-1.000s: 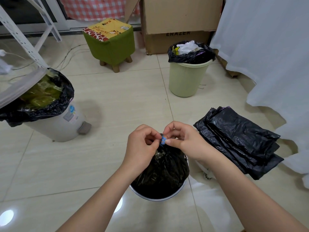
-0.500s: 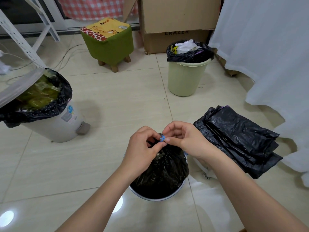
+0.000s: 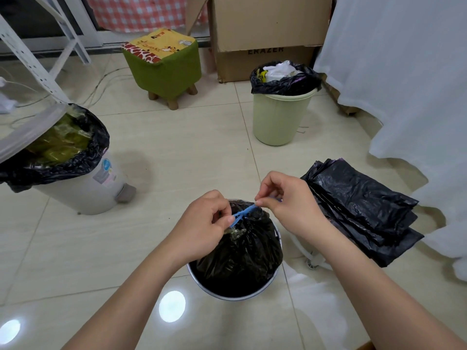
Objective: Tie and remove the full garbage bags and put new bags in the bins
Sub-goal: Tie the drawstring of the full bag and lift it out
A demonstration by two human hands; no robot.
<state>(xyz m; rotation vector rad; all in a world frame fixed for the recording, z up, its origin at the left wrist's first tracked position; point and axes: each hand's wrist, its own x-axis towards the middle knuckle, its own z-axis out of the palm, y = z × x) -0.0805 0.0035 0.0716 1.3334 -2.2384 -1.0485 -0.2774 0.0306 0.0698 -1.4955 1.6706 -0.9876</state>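
Your left grip pinches one end of the blue drawstring between thumb and forefinger, and your right grip pinches the other end, so the string runs taut between the two hands, right over the gathered neck of the black bag. Both hands are curled tight around that string, the left a little lower than the right. That bag sits bunched and closed at the top inside the white round bin directly below your forearms, on the glossy tiled floor; some greenish contents show through at the neck.

Just to your right, a flat stack of folded black bags lies on the floor, near the bin but not touching it, with its far edge against the hem of the white curtain.

To your left, well apart, a pedal bin stands with its lid tipped up; its black liner is folded over the rim and yellow-green waste fills it.

Farther ahead on the right, a pale green bin stands with a black liner over its rim and white and yellow rubbish heaped inside. Behind it is a cardboard box, and left of the box a green padded stool on short wooden legs. A white metal rack leans at the far left, with thin cables trailing on the floor beside it.
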